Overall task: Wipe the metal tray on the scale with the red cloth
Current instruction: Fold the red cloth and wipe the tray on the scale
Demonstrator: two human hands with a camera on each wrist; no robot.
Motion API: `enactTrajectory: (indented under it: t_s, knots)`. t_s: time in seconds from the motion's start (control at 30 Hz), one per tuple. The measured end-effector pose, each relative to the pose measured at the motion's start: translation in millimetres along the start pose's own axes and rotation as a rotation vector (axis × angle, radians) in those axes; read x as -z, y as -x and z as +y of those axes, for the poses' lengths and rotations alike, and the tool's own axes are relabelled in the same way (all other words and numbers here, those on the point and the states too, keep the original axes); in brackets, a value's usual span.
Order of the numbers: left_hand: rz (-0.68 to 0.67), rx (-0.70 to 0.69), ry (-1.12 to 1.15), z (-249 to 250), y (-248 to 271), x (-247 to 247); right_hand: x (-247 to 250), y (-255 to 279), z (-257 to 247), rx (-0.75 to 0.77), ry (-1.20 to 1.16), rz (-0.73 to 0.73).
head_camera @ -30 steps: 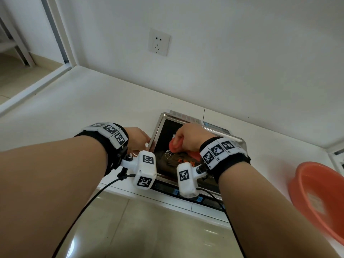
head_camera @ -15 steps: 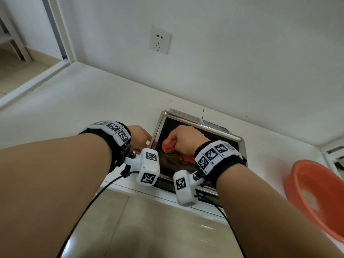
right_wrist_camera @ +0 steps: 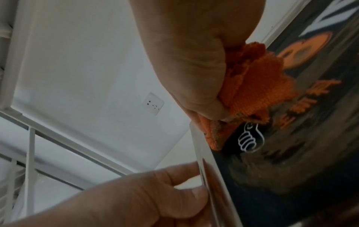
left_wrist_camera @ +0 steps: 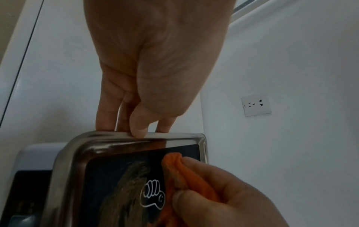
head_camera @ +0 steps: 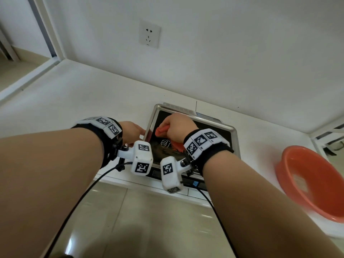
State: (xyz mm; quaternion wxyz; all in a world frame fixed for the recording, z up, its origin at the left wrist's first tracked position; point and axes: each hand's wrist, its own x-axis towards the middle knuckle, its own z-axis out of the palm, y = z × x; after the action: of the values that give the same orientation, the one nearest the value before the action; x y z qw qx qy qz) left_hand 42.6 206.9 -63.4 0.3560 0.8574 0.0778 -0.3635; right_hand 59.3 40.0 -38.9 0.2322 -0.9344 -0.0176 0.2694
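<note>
1. The metal tray (head_camera: pixel 235 135) is sitting on the scale (head_camera: pixel 193 182) at the front of the counter (head_camera: pixel 78 94), near the wall.
2. The right hand (head_camera: pixel 177 128) is gripping the bunched red cloth (head_camera: pixel 161 130) in a fist and pressing it against the tray's floor close to the left rim.
3. The left hand (head_camera: pixel 131 130) is pinching that rim, thumb on top and fingers outside, steadying the tray.
4. Judgement: overlapping strokes under steady downward pressure would serve best, working into the corners while the left hand is bracing.
5. Smears seem to be remaining near the front, though reflections are making this uncertain.
</note>
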Motion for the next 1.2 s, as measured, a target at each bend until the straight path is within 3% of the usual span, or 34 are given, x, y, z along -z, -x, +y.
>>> enactTrajectory:
  t_s: [0.13, 0.23, 0.33, 0.53, 0.67, 0.83, 0.9, 1.03, 1.2]
  knots:
    - [-0.104, 0.010, -0.015, -6.3, -6.2, 6.8, -14.5, -8.2, -7.8, 0.010, 0.141, -0.036]
    - [-0.101, 0.017, 0.022, -9.6, -10.4, 7.7, -10.5, 3.0, -4.6, -0.006, 0.234, -0.064]
    - [-0.072, -0.006, 0.038, -9.2, -9.5, 6.5, 4.7, 15.2, 5.0, -0.021, 0.439, 0.016]
    - [-0.088, 0.004, 0.015, -13.7, -14.4, 9.0, 8.4, 6.7, -2.3, -0.039, 0.143, -0.006]
    - [-0.095, -0.003, -0.040, -12.4, -14.8, 10.5, -9.2, 4.0, -9.8, 0.048, 0.155, 0.004]
    - [-0.087, 0.004, -0.048, -11.2, -18.9, 9.2, -17.8, 10.6, -18.0, 0.133, 0.194, -0.146]
    - [-0.093, 0.005, -0.031, -12.4, -20.6, 8.7, -16.6, 11.9, -16.7, 0.126, 0.259, -0.171]
    - [-0.128, 0.014, 0.046, -19.7, -26.9, 8.2, 5.4, 15.2, -4.5, 0.050, 0.460, -0.083]
    - [-0.080, -0.002, 0.032, -18.1, -27.9, 8.4, 15.1, 19.0, -2.3, 0.076, 0.209, -0.065]
